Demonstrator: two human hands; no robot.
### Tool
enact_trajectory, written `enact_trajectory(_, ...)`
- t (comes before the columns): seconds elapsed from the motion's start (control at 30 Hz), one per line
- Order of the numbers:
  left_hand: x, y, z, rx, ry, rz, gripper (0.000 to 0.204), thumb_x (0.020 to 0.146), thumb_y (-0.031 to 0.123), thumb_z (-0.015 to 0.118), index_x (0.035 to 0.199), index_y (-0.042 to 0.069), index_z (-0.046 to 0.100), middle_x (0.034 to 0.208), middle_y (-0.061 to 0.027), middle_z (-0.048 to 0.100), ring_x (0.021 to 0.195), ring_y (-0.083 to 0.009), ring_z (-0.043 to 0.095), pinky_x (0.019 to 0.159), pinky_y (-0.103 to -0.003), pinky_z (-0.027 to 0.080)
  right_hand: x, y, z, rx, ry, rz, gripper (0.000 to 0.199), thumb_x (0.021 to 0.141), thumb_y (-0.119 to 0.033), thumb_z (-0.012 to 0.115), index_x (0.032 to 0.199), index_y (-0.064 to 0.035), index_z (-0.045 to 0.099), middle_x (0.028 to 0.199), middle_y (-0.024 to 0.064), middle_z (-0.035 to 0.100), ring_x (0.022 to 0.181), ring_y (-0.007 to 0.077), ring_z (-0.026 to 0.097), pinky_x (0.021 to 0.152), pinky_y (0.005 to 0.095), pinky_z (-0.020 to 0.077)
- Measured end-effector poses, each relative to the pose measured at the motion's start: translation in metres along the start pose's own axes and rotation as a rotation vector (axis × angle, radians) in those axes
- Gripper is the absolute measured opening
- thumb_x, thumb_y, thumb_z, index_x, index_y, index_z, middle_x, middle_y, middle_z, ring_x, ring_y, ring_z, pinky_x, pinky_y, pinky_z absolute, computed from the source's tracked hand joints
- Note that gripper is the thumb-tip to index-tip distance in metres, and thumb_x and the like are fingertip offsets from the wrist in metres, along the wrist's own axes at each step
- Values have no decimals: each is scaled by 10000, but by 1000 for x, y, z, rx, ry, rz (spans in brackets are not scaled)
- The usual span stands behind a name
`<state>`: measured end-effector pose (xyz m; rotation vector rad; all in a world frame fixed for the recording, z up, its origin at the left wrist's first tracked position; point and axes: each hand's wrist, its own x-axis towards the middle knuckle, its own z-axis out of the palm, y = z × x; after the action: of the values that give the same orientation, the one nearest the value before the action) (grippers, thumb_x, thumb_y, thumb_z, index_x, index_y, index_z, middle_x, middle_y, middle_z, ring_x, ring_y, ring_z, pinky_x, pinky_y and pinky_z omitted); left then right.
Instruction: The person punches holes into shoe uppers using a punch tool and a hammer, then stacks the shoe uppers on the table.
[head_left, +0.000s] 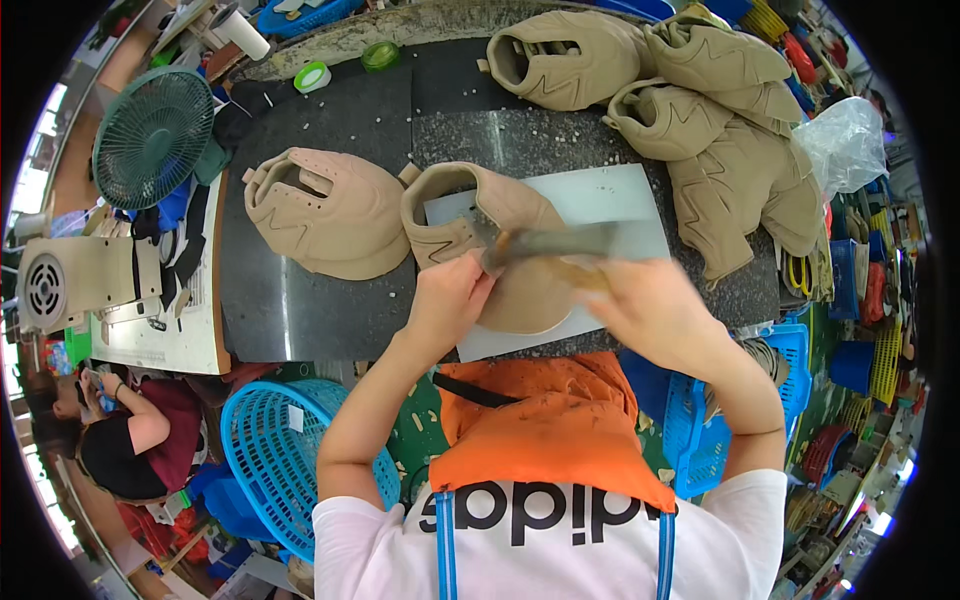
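A tan shoe upper (520,210) lies on a pale board (625,200) in front of me, its opening toward the left. My left hand (452,300) is closed at the upper's near side, around a small dark tool (486,232) that stands against the upper; its kind is partly hidden. My right hand (650,305) is closed on the handle of a hammer (560,242), smeared by motion, whose dark head is over the upper beside my left fingers. Close by on the left rests a second tan shoe upper (335,220), with small holes along its opening.
Several more tan uppers (735,170) are heaped at the right of the dark bench (320,325). A green fan (155,135) stands at the left. Blue baskets (290,450) flank me below the bench. Another person (140,440) sits at the lower left.
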<state>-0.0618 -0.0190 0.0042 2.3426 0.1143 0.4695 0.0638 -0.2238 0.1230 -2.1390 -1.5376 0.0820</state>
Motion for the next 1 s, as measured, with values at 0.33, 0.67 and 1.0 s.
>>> enact_trajectory(0.33,19,11,-19,-704,341,-379,62,890,32,536,947,12,550,936,-50,633,873,-89,599,699,-238,510,37,40,74,-74,-130,231,299,873,-303,541,886,-14,465,626,197,577,608,391,569,560,482,437)
enact_trajectory(0.67,48,-16,-3,-633,282,-478,90,876,7,519,956,-10,558,864,-71,652,786,-109,628,684,-240,512,32,43,78,6,-94,240,324,873,-321,530,902,-1,494,607,195,586,560,378,583,511,481,451)
enact_trajectory(1.0,43,-4,4,-32,250,-192,111,841,-12,557,946,9,583,823,-66,658,698,-113,611,656,-226,467,52,11,5,628,375,130,215,828,-186,592,868,6,504,677,235,569,622,388,573,533,426,444)
